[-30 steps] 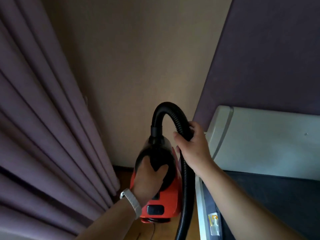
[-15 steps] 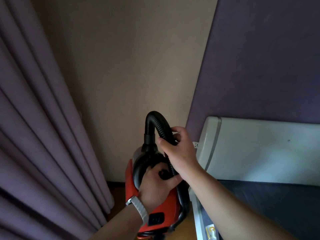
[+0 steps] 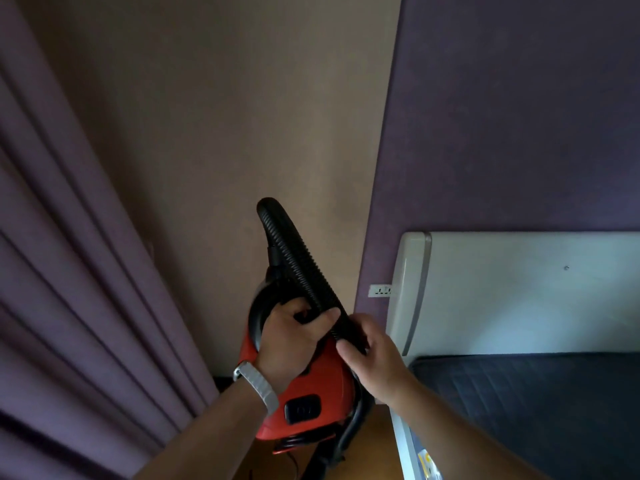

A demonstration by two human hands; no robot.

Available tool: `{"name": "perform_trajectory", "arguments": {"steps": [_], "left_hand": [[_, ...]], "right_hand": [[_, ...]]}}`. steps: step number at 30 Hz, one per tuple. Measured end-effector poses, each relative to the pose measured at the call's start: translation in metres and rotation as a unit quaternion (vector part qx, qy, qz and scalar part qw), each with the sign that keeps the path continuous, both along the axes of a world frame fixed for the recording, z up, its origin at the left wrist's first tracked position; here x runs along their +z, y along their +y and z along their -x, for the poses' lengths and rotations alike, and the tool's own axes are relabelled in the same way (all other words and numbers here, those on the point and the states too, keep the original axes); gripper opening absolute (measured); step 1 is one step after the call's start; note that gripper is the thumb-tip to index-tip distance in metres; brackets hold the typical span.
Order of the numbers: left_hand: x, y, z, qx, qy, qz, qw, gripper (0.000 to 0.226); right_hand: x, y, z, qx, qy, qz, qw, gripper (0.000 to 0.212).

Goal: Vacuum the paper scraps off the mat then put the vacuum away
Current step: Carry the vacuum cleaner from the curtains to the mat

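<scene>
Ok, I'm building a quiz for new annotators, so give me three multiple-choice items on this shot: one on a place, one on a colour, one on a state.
1. Where does the curtain hang, seen from the vacuum?
A. to its left
B. to its right
C. under it

2. What colour is the vacuum's body?
A. blue
B. red
C. white

3. What is the right hand doing?
A. hanging empty
B. lying flat with straight fingers
C. holding the hose

Answers:
1 A, the folds fill the left side of the view.
2 B, the casing is plainly red.
3 C, its fingers curl round the ribbed black tube.
</scene>
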State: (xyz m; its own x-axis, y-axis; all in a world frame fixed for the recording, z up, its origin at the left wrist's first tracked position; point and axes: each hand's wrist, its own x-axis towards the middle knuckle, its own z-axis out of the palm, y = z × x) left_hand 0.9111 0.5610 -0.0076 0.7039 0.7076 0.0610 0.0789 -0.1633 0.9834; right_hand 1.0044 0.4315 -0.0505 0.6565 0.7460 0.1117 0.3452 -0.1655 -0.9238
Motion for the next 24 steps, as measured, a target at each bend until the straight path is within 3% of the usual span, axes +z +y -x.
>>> {"name": "perform_trajectory", "arguments": {"steps": [5,11,18,20,24], "left_hand": [[0.008,0.008,0.006,0.011,-0.009,0.0,1.0,0.013],[0.012,0.015,0.02,0.057,-0.017,-0.015,0.998,0.046],[-0.005,0.019,0.03,0.125,0.042,0.008,0.991,0.06],[-0.008,0.022,0.033,0.127,0.043,0.064,0.989,0.052],[-0.001,0.028,0.043,0.042,0.024,0.143,0.989,0.007]], "right_hand": [[-0.017,-0.004,-0.003,0.037,-0.034,0.095,0.994,0.021],[-0.009,0.006,0.012,0.006,0.0,0.016,1.0,0.028],[0.027,0.015,0.022,-0.011,-0.043,-0.056,0.997,0.016],[0.037,0.017,0.026,-0.022,-0.06,-0.066,0.996,0.017],[0.045,0.019,0.035,-0.046,-0.073,-0.072,0.994,0.016]]}}
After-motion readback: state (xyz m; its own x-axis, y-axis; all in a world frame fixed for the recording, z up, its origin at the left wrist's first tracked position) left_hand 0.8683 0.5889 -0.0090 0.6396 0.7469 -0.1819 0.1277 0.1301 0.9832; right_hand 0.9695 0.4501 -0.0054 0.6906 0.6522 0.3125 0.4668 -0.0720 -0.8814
